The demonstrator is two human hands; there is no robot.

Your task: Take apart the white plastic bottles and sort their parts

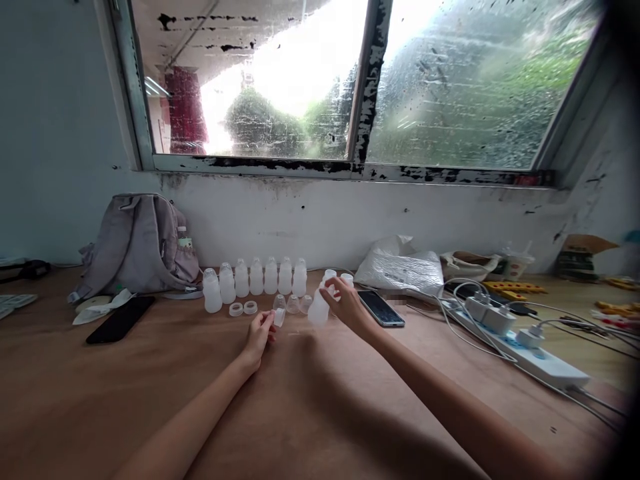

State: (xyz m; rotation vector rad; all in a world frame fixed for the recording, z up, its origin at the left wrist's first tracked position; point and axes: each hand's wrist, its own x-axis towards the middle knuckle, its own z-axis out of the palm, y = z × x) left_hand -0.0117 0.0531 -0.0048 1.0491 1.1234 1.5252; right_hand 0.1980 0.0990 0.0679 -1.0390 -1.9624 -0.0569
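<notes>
In the head view, had a small white part (pixel 279 319) pinched between the thumb and fingers of the left hand (pixel 261 337), low over the counter (pixel 280 420) and just in front of the clear caps (pixel 293 305). Had a pale bottle (pixel 318 311) by its upper end in the right hand (pixel 343 300), with fingers curled in close; because of the blur, could not tell whether it was touching the counter. Looked slightly tilted. Called, by judgement, for a light, even grip near the neck rather than a squeeze on the wall. Seemed wisest to steady the bottle upright, and to hold the small part by its edge. Needed care near the caps, likely to tip at a knuckle's brush, and near the phone (pixel 381 309) beside the right wrist. Also saw two white rings (pixel 243 308) within easy reach, in front of a row of capped bottles (pixel 257 277), best left undisturbed.
</notes>
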